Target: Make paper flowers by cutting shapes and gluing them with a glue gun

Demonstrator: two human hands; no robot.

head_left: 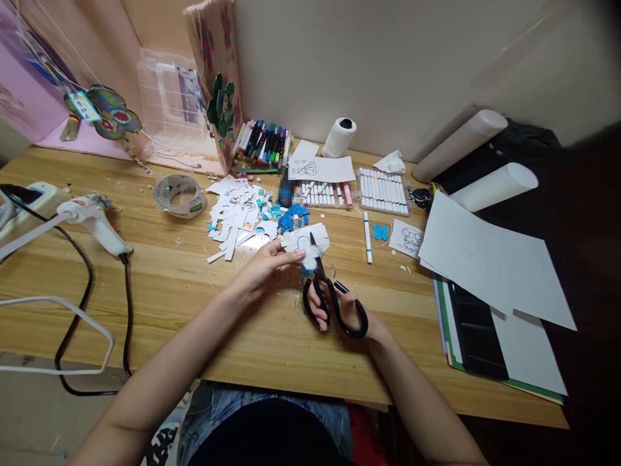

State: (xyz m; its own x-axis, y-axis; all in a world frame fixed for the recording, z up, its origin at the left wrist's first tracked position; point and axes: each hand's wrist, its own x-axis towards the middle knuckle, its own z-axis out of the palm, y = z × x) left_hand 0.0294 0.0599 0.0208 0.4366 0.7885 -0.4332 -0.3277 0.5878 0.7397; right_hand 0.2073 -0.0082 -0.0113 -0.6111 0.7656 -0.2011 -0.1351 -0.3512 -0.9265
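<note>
My left hand point(266, 265) pinches a small piece of white paper point(291, 241) that has a blue flower outline drawn on it. Black-handled scissors point(334, 299) are in my right hand point(342, 307), with fingers through the loops and the blades at the paper, over the flower outline. Beyond the paper lie blue scraps point(294, 217) and a heap of white paper scraps point(235, 210). To the right, a blue flower cutout point(381, 232) rests beside a capped marker point(367, 238).
A clear tape roll point(179, 196) and a white glue gun point(97, 223) with a black cord lie left. Marker sets point(383, 191) and a white bottle point(339, 137) stand near the wall. White sheets point(490, 259) overhang a black tray point(478, 333) at right.
</note>
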